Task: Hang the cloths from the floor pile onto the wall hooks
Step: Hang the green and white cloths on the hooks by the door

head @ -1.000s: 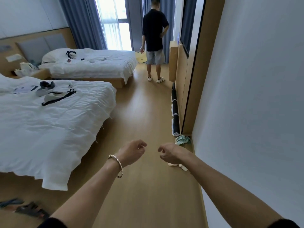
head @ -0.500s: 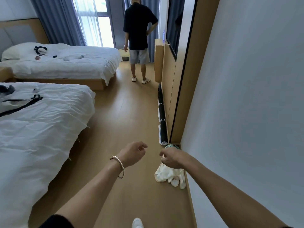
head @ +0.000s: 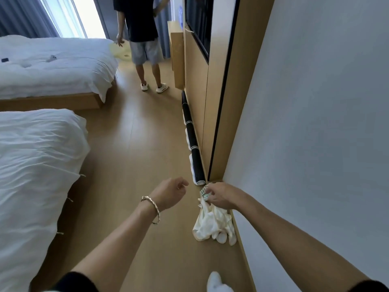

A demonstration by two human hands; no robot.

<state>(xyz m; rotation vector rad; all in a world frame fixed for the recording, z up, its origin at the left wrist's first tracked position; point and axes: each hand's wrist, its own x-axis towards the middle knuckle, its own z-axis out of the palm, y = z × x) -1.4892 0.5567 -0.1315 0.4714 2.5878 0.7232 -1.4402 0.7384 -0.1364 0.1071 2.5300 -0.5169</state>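
The right hand (head: 221, 197) is now lower than half a second before: then it was above the cloth pile (head: 212, 226), now it reaches the top of it. Its fingers (head: 207, 194) are curled and pinch the pile at the place where a small green-and-white cloth (head: 203, 191) meets the cream cloth (head: 208, 222). I cannot tell which of the two they really hold. The cream cloth rises in a bunch toward the hand, which it did not do earlier.

The left hand (head: 170, 192) keeps nearly the same pose, beside the right one and apart from it. Its fingers are loosely bent and hold nothing. A twisted bracelet (head: 152, 209) of metal look sits on its wrist.

The pile lies on the floor (head: 136, 144), against the foot of the pale wall (head: 315, 123), just before the corner of the wood panel (head: 229, 91). The cream cloth is soft and crumpled, with rounded lobes at its near end. The floor is smooth light wood with a mild shine.

A long black roll (head: 192, 140) lies along the panel. The near bed (head: 31, 165) has a white wrinkled cover. Another person (head: 145, 39) stands at the far end, as before.
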